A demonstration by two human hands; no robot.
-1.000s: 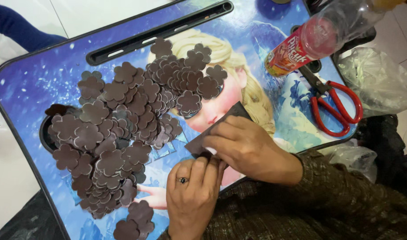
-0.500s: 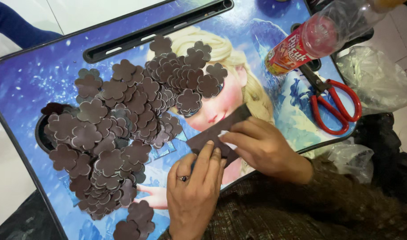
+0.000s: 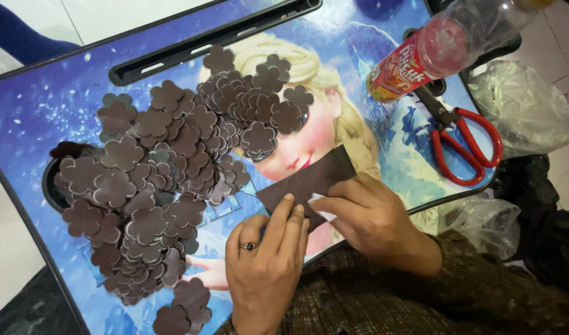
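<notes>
While hands (image 3: 309,242) press strip (image 3: 306,183), flowers (image 3: 166,180), scissors (image 3: 461,139)

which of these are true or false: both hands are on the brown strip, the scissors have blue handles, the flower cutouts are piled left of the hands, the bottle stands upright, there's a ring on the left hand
1. Both hands are on the brown strip. True: the left hand and right hand both press on the brown strip.
2. The scissors have blue handles. False: the scissors have red handles.
3. The flower cutouts are piled left of the hands. True: the brown flower cutouts cover the left part of the lap table.
4. The bottle stands upright. False: the bottle lies on its side near the scissors.
5. There is a ring on the left hand. True: a ring sits on one finger.
</notes>
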